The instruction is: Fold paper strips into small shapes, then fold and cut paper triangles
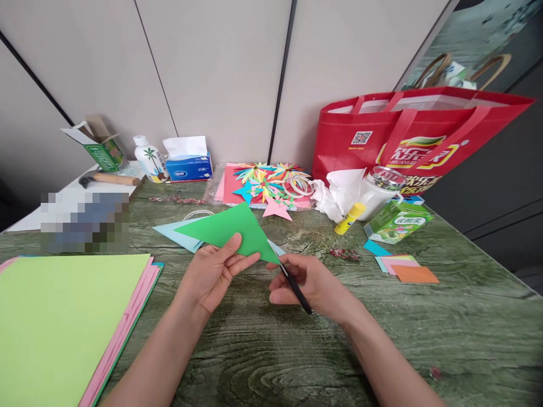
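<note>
My left hand (211,272) pinches a green paper triangle (231,225) between thumb and fingers, holding it above the table. Closed around a pair of black-handled scissors (297,289), my right hand (311,281) is at the triangle's right corner. The scissors' blades meet the paper's right edge there and are partly hidden by it. Behind the green triangle lies light blue paper (178,236), mostly covered from view. A roll of tape (198,214) shows just beyond it.
A stack of coloured paper (72,316) lies at left. Paper stars (265,183), a pink star (278,209), a glue stick (350,219), a lidded mug (377,192), a green carton (399,220) and a red bag (348,127) stand farther back. Paper scraps (418,274) lie at right, a hammer (112,178) at left.
</note>
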The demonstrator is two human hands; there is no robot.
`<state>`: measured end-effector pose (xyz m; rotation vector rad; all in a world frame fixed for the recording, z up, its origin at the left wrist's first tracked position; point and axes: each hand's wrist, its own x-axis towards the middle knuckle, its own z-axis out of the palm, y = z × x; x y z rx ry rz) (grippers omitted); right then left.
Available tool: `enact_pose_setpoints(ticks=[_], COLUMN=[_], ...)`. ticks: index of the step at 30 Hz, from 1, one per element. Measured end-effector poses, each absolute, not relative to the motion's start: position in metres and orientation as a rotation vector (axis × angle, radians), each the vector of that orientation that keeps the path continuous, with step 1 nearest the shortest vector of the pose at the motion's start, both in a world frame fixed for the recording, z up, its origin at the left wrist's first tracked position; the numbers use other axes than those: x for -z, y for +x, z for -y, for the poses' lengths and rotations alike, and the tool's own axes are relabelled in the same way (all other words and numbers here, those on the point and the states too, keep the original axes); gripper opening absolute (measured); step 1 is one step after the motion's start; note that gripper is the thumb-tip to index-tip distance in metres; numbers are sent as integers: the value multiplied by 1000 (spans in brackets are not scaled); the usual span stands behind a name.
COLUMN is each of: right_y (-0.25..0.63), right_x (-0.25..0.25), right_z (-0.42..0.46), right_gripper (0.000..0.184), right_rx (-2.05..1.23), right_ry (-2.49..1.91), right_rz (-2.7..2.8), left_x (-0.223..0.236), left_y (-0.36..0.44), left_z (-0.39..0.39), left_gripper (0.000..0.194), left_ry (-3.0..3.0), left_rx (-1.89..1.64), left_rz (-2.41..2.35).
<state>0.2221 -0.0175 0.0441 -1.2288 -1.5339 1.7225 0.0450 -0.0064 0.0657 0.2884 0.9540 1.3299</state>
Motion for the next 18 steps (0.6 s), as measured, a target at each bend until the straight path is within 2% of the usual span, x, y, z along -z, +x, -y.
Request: enact_pose_setpoints(ticks=[11, 18], right_y=[222, 222], right_x=[-45, -43], right_z=[18, 18], right_gripper=[51, 49], right_rx=[-1703, -1701], right_ry=[-1221, -1257], right_rz=[1546, 1518], left_x=[-64, -63], left_y=[46, 46], left_z=[7, 9], left_gripper=[25, 28], left_ry=[311, 321], left_rx=[-1331, -1338], left_rz=[-933, -955])
